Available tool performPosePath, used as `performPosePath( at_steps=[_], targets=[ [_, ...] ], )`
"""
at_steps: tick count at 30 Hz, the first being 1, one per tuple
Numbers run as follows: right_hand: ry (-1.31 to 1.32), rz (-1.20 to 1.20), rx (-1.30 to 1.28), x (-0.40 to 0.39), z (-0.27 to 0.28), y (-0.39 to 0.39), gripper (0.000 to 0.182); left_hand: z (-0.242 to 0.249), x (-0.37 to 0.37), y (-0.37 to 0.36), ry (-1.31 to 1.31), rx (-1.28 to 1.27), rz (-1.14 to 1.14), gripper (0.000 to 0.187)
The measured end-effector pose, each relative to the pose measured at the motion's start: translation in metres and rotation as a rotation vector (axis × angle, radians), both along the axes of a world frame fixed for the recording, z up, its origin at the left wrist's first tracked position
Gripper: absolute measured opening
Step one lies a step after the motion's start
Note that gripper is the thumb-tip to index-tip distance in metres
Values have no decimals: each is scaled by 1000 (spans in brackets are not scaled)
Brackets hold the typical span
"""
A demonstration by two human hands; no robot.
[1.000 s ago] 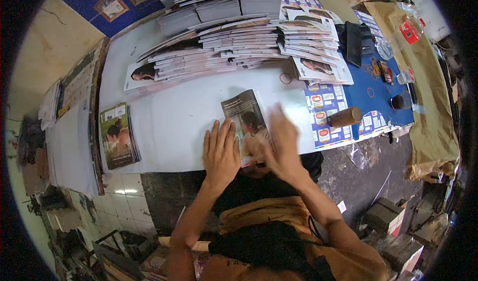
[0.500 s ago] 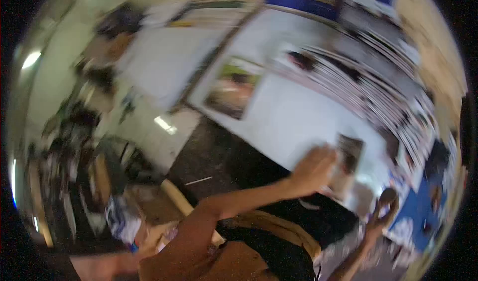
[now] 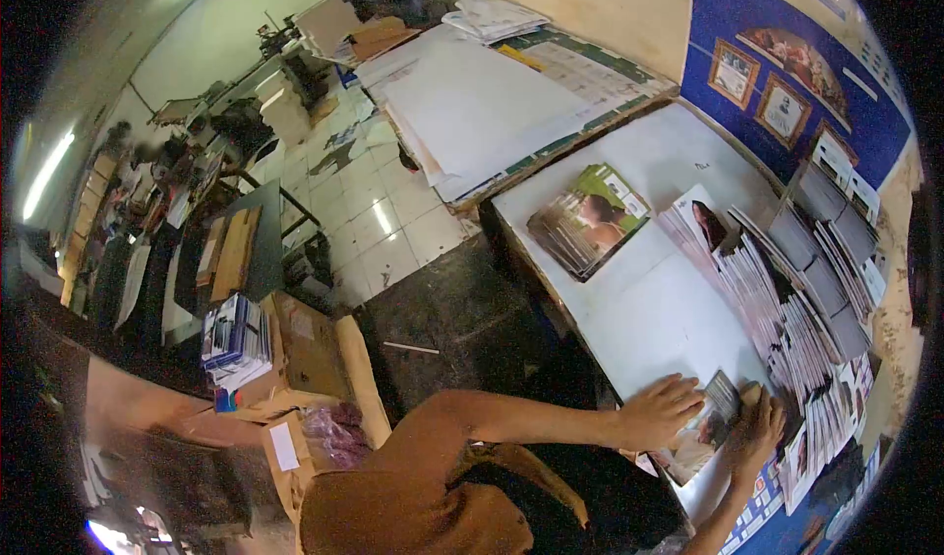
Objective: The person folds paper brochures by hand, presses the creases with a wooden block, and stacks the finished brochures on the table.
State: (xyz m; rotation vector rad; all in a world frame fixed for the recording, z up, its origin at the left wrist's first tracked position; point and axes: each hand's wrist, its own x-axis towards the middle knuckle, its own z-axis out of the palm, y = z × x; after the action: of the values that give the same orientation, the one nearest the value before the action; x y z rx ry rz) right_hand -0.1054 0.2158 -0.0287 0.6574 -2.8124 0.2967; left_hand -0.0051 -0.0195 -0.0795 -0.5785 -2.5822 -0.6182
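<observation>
A booklet with a photo cover (image 3: 700,441) lies on the white tabletop in front of me. My left hand (image 3: 665,413) rests on its left side, fingers stretched out and flat. Over the booklet's right side, my right hand (image 3: 757,435) is curled round a small brown, rounded object (image 3: 751,395). Most of that object is hidden by the fingers, and I cannot tell its kind. Farther up the table sits a stack of booklets with a green-edged photo cover (image 3: 590,223).
Overlapping rows of booklets (image 3: 762,294) line the table's right side, below a blue wall board (image 3: 728,24). A second table with large white sheets (image 3: 482,103) stands beyond. At left are a cardboard box (image 3: 305,344) and a pile of blue-and-white booklets (image 3: 236,344).
My right hand has come in from the right edge onto the booklet, still with the brown object. My left hand stays at the booklet's left side. The camera view has turned.
</observation>
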Motion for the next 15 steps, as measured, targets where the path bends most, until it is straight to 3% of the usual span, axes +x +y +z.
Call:
performPosePath(
  at_steps=[1,2,4,7,8,9,10,12,13,15],
  targets=[
    [-23,54,11,3,-2,5,49,10,3,-4,-39,3,-19,78],
    [204,112,1,15,-15,14,44,22,7,-6,-78,8,-39,78],
    [-347,89,-49,49,-4,40,43,29,8,-8,-110,-7,-56,77],
    [-683,193,170,110,59,23,60,6,0,4,-41,-121,-11,78],
    [-996,-37,-629,119,-16,76,51,-5,-7,13,15,-193,33,81],
    [-941,-42,-603,129,-3,70,45,-14,-14,26,70,-263,74,85],
    [-881,-42,-581,139,15,57,40,-20,-30,43,87,-221,-43,79],
    [-524,195,-383,143,23,61,39,-26,-63,68,122,-137,-250,67],
    [-342,319,-283,140,23,61,39,-14,-67,65,13,-156,-412,67],
    [-207,96,-583,139,-8,92,42,11,-72,59,-232,-183,-713,67]
  ],
)
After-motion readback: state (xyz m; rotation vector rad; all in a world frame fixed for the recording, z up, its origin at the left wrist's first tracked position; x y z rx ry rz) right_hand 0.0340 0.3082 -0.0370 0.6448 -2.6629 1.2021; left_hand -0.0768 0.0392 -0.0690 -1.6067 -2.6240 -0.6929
